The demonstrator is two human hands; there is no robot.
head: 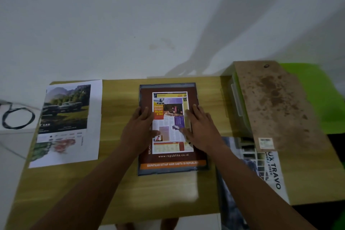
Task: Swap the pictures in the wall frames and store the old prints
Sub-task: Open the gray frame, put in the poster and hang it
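Note:
A dark picture frame [169,86] lies flat in the middle of the wooden table [119,188]. Inside it lies a brown print [173,157] showing a magazine page and orange text. My left hand [139,127] rests flat on the print's left side, fingers spread. On the right side my right hand [200,127] presses flat, fingers spread too. Neither hand grips anything. A print with jeeps in a green landscape [67,117] lies at the table's left. The brown frame backing board [276,104] lies at the right, leaning over a pale box.
Another print with the letters "TRAVO" [261,170] lies at the right front. A pale plastic box [237,99] sits under the backing board. A black cable loop [17,117] lies off the table at the left. A white wall rises behind; green fabric [317,95] shows far right.

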